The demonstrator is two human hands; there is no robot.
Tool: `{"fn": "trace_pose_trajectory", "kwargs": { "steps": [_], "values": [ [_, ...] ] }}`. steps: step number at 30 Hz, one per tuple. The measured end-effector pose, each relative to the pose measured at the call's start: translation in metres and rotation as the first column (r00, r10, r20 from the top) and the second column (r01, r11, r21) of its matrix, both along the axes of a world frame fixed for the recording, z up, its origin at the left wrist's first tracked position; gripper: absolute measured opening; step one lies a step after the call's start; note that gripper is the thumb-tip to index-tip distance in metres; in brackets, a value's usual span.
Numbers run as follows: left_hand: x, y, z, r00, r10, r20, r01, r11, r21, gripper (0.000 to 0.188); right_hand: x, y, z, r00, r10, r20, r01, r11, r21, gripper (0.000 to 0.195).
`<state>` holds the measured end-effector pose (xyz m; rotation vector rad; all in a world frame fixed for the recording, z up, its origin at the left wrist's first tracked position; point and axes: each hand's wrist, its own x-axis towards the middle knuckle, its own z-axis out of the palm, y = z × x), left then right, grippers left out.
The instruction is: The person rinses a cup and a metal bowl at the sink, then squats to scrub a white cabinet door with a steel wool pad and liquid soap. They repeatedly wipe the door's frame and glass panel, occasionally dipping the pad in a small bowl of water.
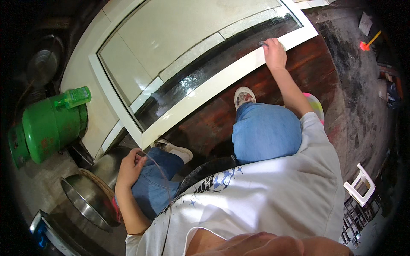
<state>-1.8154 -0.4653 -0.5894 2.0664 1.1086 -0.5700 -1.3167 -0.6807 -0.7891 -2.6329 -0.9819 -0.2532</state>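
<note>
A white-framed glass panel [205, 86] leans in front of me, and a pale tiled surface shows through its pane. My right hand [276, 52] rests on the frame's lower rail near the right corner, its fingers closed on a small grey scouring pad [263, 44] at the edge of the glass. My left hand [130, 164] is beside the frame's lower left corner with its fingers curled; whether it touches the frame or holds anything is unclear. A thin cord or cable [166, 182] runs past its fingertips and down over my shirt.
A green gas cylinder [53, 128] stands at the left, with a green bottle [77, 97] beside it. Steel basins [86, 201] sit at the lower left. My shoes [245, 96] are below the panel's rail. A white plastic stool [360, 185] is at the far right.
</note>
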Motion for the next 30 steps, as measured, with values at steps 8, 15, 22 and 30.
{"fn": "trace_pose_trajectory", "kwargs": {
  "steps": [8, 15, 22, 30],
  "values": [
    [-0.002, -0.006, 0.004, 0.999, 0.043, 0.028, -0.043, 0.999, 0.001, 0.032, -0.101, 0.017, 0.010, 0.848, 0.482, -0.220, -0.460, 0.876, 0.146, 0.012],
    [-0.010, -0.006, 0.002, 0.999, 0.040, 0.009, -0.040, 0.999, 0.003, 0.032, 0.027, -0.016, -0.002, 0.985, -0.121, -0.122, 0.122, 0.992, 0.006, 0.012],
    [-0.002, -0.008, 0.006, 0.998, 0.033, 0.061, -0.033, 0.999, 0.006, 0.032, -0.095, 0.033, -0.002, 0.747, 0.618, -0.247, -0.584, 0.786, 0.201, 0.017],
    [-0.003, -0.005, 0.007, 0.999, 0.028, -0.023, -0.028, 1.000, 0.007, 0.032, 0.038, -0.008, -0.022, 0.926, 0.355, -0.125, -0.309, 0.907, 0.287, 0.014]
  ]
}}
